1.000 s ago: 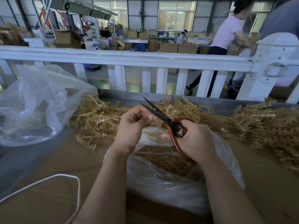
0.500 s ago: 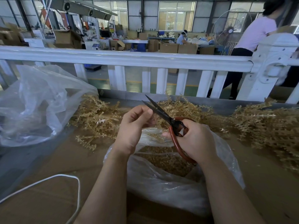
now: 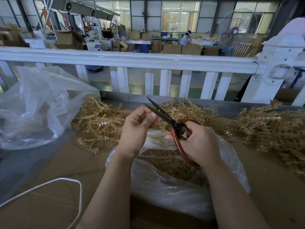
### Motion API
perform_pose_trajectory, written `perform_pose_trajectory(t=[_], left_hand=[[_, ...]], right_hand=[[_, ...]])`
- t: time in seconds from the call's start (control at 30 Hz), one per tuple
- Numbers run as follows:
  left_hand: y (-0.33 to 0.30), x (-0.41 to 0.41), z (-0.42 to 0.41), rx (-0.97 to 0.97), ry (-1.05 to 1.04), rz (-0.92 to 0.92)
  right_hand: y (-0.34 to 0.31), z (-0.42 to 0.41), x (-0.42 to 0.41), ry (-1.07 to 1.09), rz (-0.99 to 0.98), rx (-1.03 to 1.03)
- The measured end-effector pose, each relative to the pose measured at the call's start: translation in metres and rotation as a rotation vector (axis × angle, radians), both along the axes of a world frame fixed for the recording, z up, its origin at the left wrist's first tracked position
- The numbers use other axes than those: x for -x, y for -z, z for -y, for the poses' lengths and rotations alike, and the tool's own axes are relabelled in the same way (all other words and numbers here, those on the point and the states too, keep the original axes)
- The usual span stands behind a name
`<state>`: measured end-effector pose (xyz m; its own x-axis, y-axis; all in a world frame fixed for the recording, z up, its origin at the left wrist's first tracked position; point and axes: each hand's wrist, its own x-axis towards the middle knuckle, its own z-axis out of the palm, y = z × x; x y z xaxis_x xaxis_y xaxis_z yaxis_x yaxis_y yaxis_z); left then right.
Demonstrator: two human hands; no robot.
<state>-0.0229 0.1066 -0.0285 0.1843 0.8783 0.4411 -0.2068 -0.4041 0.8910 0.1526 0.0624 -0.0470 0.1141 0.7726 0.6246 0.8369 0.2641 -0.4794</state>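
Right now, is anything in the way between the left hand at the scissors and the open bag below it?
Nothing visible: the left hand hangs over the open bag; the scissors are level with it, not below.

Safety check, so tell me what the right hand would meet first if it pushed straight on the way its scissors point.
Most likely the left hand: its fingers sit right against the blades of the scissors that the right hand grips. Depth is unclear; the tips may pass on toward the white fence.
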Motion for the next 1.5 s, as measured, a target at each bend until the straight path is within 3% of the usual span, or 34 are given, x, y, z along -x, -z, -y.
perform_pose_trajectory(t=[0.6,0.77,0.93,1.27,1.5], left_hand=[[0.000,-0.001,-0.001,0.027,0.007,0.003],[0.002,-0.004,-0.003,0.149,0.023,0.138],[0.000,-0.003,-0.005,0.269,0.022,0.332],[0.002,-0.009,-0.006,0.278,0.045,0.349],[0.002,-0.010,-0.006,0.289,0.098,0.333]], right_hand=[[0.000,-0.001,-0.001,-0.031,0.018,-0.036],[0.002,-0.004,-0.003,-0.084,-0.175,0.128],[-0.002,-0.005,-0.004,-0.115,-0.317,0.142],[-0.010,-0.001,0.004,-0.247,-0.545,0.253],[-0.013,-0.002,0.003,-0.226,-0.621,0.287]])
